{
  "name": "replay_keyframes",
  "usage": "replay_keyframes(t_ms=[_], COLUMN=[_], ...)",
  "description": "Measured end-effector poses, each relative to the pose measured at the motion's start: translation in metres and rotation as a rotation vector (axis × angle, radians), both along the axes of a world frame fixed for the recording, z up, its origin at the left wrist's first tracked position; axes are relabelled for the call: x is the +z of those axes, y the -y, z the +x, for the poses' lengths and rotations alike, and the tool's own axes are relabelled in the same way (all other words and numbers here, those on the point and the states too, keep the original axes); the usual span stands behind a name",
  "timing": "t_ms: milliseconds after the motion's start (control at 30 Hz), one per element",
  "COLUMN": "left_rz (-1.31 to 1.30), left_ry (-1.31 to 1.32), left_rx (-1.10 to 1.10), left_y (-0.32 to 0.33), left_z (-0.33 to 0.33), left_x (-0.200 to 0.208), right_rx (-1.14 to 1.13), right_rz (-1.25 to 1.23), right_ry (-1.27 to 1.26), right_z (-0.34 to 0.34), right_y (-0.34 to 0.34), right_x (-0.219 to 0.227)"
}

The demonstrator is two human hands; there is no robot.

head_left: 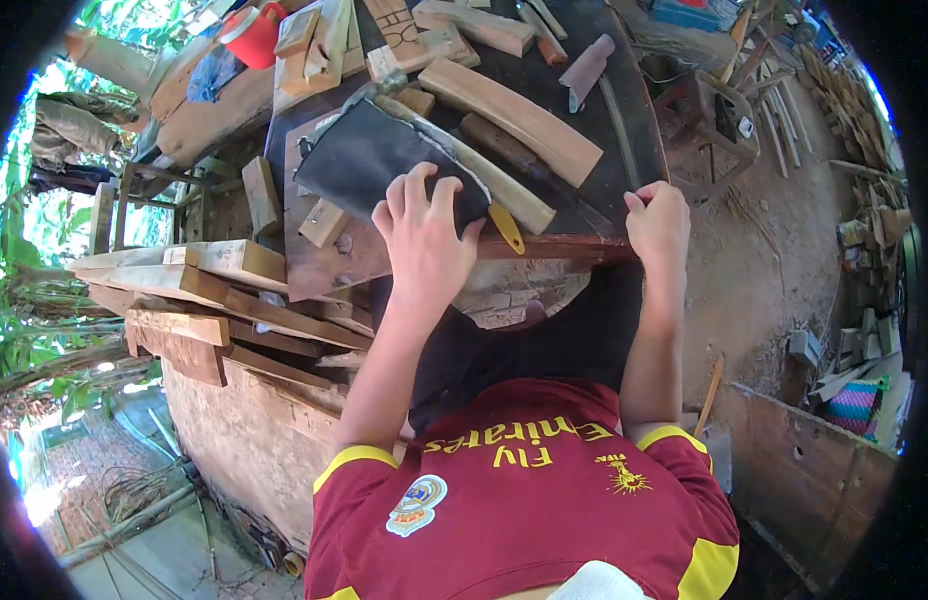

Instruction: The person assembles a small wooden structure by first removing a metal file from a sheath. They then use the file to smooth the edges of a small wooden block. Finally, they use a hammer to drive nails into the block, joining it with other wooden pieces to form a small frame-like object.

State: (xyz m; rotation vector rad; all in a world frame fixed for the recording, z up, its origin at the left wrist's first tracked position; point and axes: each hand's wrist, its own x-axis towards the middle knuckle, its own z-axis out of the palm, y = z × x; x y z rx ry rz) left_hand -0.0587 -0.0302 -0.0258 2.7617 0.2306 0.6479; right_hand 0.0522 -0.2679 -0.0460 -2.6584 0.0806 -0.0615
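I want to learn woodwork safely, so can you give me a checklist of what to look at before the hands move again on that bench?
1. Left hand placed flat on the dark cloth: ok, fingers spread over its near end.
2. Right hand steady on the workbench: ok, it grips the front edge.
3. Yellow-handled tool away from fingers: not ok, it pokes out right beside the left hand.
4. Sharp end of that tool: cannot tell, it is hidden under the cloth.
5. Long curved wood piece lying stable: ok, it rests flat on the bench.
6. Space on the bench: not ok, wood blocks and offcuts crowd the far side.
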Motion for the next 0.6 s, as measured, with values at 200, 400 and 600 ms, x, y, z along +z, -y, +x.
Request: replay_keyframes(t_ms=[200,400,600], left_rz=[0.015,0.035,0.052], left_ry=[-0.003,0.096,0.131], left_rx=[-0.004,-0.123,-0.220], left_y=[-0.009,-0.026,-0.034], left_z=[-0.038,-0.055,-0.058], left_x=[0.007,-0.013,-0.023], right_rx=[-0.019,-0.123,0.076], right_rz=[-0.073,-0.052,0.341], right_ry=[0.059,-0.065,-0.037], right_z=[-0.009,-0.011,-0.016], right_y=[0.009,0.008,0.052], right_x=[0.001,0.009,0.000])
